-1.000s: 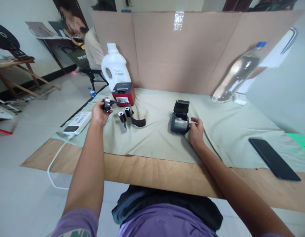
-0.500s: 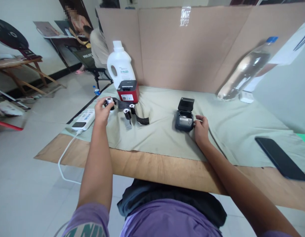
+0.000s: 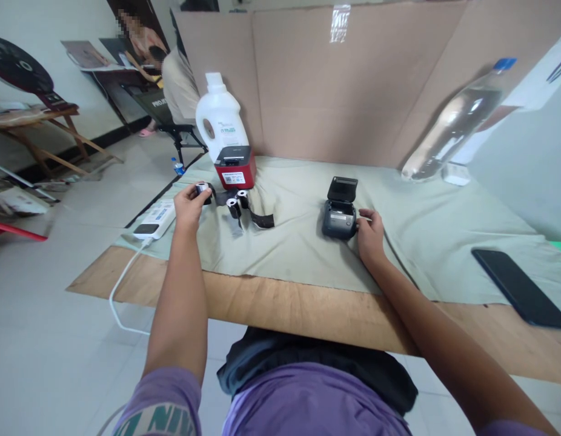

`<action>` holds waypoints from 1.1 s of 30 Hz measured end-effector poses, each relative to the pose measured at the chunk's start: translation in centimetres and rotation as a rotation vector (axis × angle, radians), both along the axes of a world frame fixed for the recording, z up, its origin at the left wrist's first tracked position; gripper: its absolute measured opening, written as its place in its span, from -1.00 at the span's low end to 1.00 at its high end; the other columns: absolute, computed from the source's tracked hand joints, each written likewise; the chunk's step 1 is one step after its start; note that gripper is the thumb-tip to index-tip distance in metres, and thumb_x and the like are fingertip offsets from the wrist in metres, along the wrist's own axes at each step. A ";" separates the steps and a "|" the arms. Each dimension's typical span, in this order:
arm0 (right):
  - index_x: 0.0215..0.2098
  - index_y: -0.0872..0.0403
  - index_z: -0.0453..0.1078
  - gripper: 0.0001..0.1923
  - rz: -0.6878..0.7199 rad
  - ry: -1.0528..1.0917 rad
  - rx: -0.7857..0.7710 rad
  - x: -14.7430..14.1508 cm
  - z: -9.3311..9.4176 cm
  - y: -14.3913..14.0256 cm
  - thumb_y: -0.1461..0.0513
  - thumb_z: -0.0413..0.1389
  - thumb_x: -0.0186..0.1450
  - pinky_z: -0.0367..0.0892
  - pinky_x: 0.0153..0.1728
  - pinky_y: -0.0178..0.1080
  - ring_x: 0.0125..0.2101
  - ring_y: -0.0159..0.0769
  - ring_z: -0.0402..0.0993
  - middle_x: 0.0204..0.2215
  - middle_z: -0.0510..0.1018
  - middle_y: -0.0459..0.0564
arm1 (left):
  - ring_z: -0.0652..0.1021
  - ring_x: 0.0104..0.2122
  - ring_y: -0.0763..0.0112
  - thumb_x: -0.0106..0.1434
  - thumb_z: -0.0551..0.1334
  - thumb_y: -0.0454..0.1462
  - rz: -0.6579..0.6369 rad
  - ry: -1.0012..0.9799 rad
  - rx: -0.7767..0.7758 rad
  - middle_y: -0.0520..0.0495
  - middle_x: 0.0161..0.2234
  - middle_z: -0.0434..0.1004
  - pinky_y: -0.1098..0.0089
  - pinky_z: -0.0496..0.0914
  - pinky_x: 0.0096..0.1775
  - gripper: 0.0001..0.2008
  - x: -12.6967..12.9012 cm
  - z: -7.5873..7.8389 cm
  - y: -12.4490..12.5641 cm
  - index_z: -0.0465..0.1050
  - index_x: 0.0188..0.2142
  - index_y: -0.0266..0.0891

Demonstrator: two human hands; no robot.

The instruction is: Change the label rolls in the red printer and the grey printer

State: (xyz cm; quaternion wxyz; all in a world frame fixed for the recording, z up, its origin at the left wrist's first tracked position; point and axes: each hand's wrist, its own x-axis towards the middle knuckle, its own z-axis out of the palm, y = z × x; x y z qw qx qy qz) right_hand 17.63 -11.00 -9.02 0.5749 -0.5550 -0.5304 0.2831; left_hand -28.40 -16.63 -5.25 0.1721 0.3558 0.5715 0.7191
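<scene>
My left hand (image 3: pixel 189 204) is closed on a black-and-white paper roll (image 3: pixel 205 190) at the left of the cloth, the roll tilted between thumb and fingers. A dark strip of paper runs right from it. Two more paper rolls (image 3: pixel 237 204) stand close by, one with a black strip (image 3: pixel 262 221) trailing out. My right hand (image 3: pixel 370 235) has its curled fingertips against the right side of a small dark portable printer (image 3: pixel 338 221). The printer's lid (image 3: pixel 343 189) is up, its inside facing me; part of the grip is hidden.
Behind the rolls are a red-and-black box-like device (image 3: pixel 235 168) and a white jug (image 3: pixel 221 121). A white power strip (image 3: pixel 157 219) lies left, a phone (image 3: pixel 521 287) right. A large clear bottle (image 3: pixel 457 124) leans by the cardboard screen (image 3: pixel 353 85). Two people sit beyond.
The roll in my left hand has tipped from roughly upright to tilted. My right hand and the printer keep their place; the view has shifted slightly.
</scene>
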 end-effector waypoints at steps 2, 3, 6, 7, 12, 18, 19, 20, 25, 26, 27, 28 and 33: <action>-0.17 0.00 0.37 -0.70 0.007 -0.003 -0.010 0.0 0.1 -0.1 0.18 0.04 0.11 0.33 -0.11 -0.08 -0.25 -0.22 0.40 -0.19 0.47 -0.04 | 0.56 -0.31 0.44 -0.02 0.46 -0.33 0.062 0.117 -0.072 0.03 -0.35 0.56 0.45 0.46 -0.16 -0.74 -0.4 0.0 -0.4 0.55 -0.28 -0.26; -0.18 0.00 0.37 -0.71 0.006 -0.008 -0.015 -0.1 0.2 -0.2 0.18 0.04 0.11 0.33 -0.10 -0.08 -0.24 -0.22 0.40 -0.18 0.47 -0.03 | 0.55 -0.30 0.43 -0.02 0.47 -0.33 0.097 0.190 -0.106 0.03 -0.34 0.55 0.45 0.45 -0.17 -0.72 -0.7 0.0 -0.6 0.55 -0.27 -0.25; -0.17 0.01 0.35 -0.72 -0.003 -0.042 -0.006 -0.3 0.6 -0.8 0.18 0.04 0.14 0.33 -0.08 -0.06 -0.21 -0.19 0.40 -0.15 0.45 0.01 | 0.54 -0.27 0.39 0.02 0.47 -0.30 0.182 0.403 -0.131 0.03 -0.30 0.55 0.40 0.43 -0.14 -0.67 -1.1 0.4 -1.1 0.55 -0.18 -0.26; -0.16 0.01 0.35 -0.73 -0.004 -0.069 0.019 -0.4 0.9 -1.1 0.18 0.04 0.15 0.34 -0.08 -0.05 -0.19 -0.18 0.39 -0.13 0.44 0.02 | 0.54 -0.25 0.37 0.05 0.46 -0.31 0.191 0.459 -0.121 0.01 -0.28 0.56 0.37 0.42 -0.12 -0.66 -1.0 0.8 -1.0 0.56 -0.15 -0.27; -0.13 -0.03 0.37 -0.76 0.145 -0.288 0.289 -1.6 4.3 -1.8 0.22 0.03 0.21 0.31 0.01 0.01 -0.07 -0.10 0.38 -0.08 0.42 0.06 | 0.57 -0.17 0.26 0.01 0.48 -0.36 -0.061 0.666 -0.095 0.00 -0.28 0.59 0.33 0.42 -0.05 -0.69 3.0 6.6 0.2 0.60 -0.21 -0.19; 0.03 -0.10 0.43 -0.64 0.558 -0.375 0.347 -4.6 12.9 -1.0 0.19 0.13 0.26 0.26 0.11 0.04 0.05 -0.06 0.39 0.04 0.51 0.02 | 0.61 -0.22 0.22 -0.04 0.50 -0.42 -0.662 0.621 -0.193 -0.02 -0.33 0.60 0.32 0.48 -0.14 -0.66 12.7 16.5 -0.1 0.61 -0.22 -0.26; 0.08 -0.13 0.43 -0.60 0.613 -0.378 0.334 -5.0 14.1 -1.0 0.16 0.17 0.25 0.25 0.12 0.04 0.10 -0.06 0.36 0.10 0.49 -0.01 | 0.62 -0.21 0.19 -0.04 0.51 -0.41 -0.719 0.594 -0.202 -0.02 -0.33 0.60 0.30 0.49 -0.15 -0.65 14.0 17.3 -0.4 0.61 -0.20 -0.26; 0.10 -0.15 0.43 -0.57 0.668 -0.375 0.320 -5.4 15.2 -1.1 0.13 0.20 0.25 0.26 0.11 0.03 0.12 -0.05 0.35 0.12 0.48 -0.02 | 0.63 -0.19 0.16 -0.02 0.50 -0.40 -0.746 0.568 -0.202 -0.02 -0.32 0.60 0.29 0.50 -0.16 -0.65 15.1 17.8 -0.6 0.60 -0.19 -0.25; -0.21 -0.03 0.56 -0.78 0.965 -0.330 0.224 -5.9 17.4 -2.1 0.04 0.21 0.29 0.32 -0.04 -0.11 -0.08 -0.15 0.49 -0.20 0.62 -0.03 | 0.64 -0.17 0.11 0.05 0.49 -0.34 -0.734 0.541 -0.182 -0.02 -0.36 0.59 0.31 0.51 -0.19 -0.73 17.3 17.7 -0.7 0.60 -0.21 -0.25; -0.27 -0.01 0.56 -0.78 0.993 -0.324 0.202 -5.8 17.3 -2.3 0.04 0.19 0.31 0.32 -0.08 -0.14 -0.14 -0.18 0.50 -0.27 0.62 -0.04 | 0.64 -0.17 0.12 0.04 0.50 -0.33 -0.768 0.573 -0.190 -0.03 -0.33 0.60 0.32 0.51 -0.19 -0.70 17.4 17.5 -0.7 0.60 -0.20 -0.24; -0.30 0.00 0.55 -0.78 1.001 -0.321 0.186 -5.7 17.2 -2.5 0.05 0.17 0.32 0.32 -0.11 -0.16 -0.18 -0.20 0.50 -0.31 0.61 -0.05 | 0.64 -0.18 0.13 0.02 0.51 -0.33 -0.800 0.597 -0.203 -0.04 -0.31 0.61 0.32 0.51 -0.19 -0.68 17.4 17.4 -0.6 0.61 -0.18 -0.24; -0.30 0.00 0.54 -0.78 0.994 -0.321 0.177 -5.6 17.0 -2.5 0.06 0.16 0.33 0.31 -0.14 -0.17 -0.21 -0.22 0.49 -0.34 0.59 -0.06 | 0.64 -0.19 0.13 0.01 0.52 -0.32 -0.815 0.600 -0.212 -0.05 -0.30 0.62 0.32 0.51 -0.20 -0.66 17.3 17.3 -0.4 0.61 -0.18 -0.24; -0.31 0.00 0.49 -0.87 0.857 -0.414 0.257 -5.7 15.8 -1.9 0.11 0.20 0.30 0.27 -0.16 -0.18 -0.18 -0.23 0.39 -0.25 0.49 -0.06 | 0.64 -0.23 0.11 0.02 0.52 -0.29 -0.717 0.447 -0.203 -0.01 -0.40 0.59 0.31 0.52 -0.26 -0.69 15.7 15.5 1.2 0.58 -0.22 -0.22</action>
